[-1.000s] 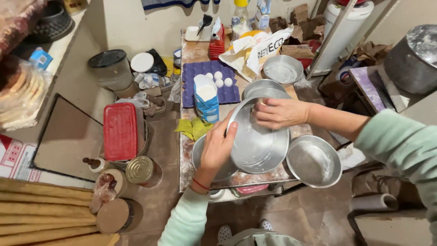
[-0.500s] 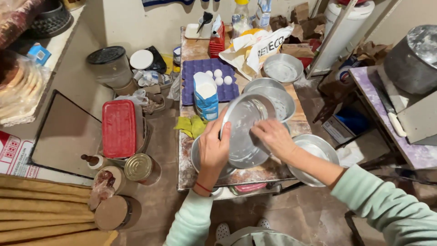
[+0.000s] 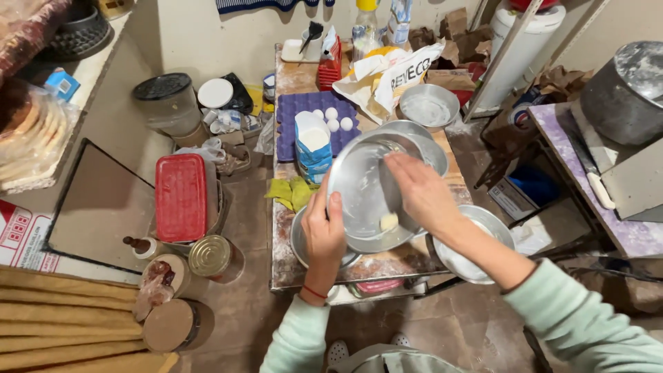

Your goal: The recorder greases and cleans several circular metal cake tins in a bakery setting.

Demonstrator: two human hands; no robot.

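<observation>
Two hands are on one round metal pan (image 3: 366, 193), which I hold tilted up over the small wooden table (image 3: 387, 266). My left hand (image 3: 323, 231) clamps the pan's near rim, thumb inside, fingers behind. My right hand (image 3: 421, 193) lies flat and open inside the pan, fingers spread against its floor, gripping nothing. A pale lump (image 3: 389, 222), butter-like, sits low in the pan, just beside my right palm.

The table is crowded to its edges. Under the tilted pan, at the table's near left edge, a second metal pan (image 3: 300, 242) pokes out. Off the table's near right corner, a third round pan (image 3: 476, 242) overhangs the edge, its inside dusted white. Behind the held pan another metal pan (image 3: 428, 148) rests, and farther back an empty round tin (image 3: 428, 107) stands near a crumpled paper sack (image 3: 387, 72). Toward the table's left edge a purple egg tray (image 3: 304, 121) holds a few white eggs (image 3: 331, 119), with a blue and white carton (image 3: 313, 145) standing on it. A yellow cloth (image 3: 290, 193) hangs at the left edge.

Left of the table, the floor is packed: a red-lidded box (image 3: 179, 197), a closed can (image 3: 210, 255), and a lidded bucket (image 3: 166, 103). Right of the table, a dark frame stand (image 3: 504, 159) closes in, leaving little free room.
</observation>
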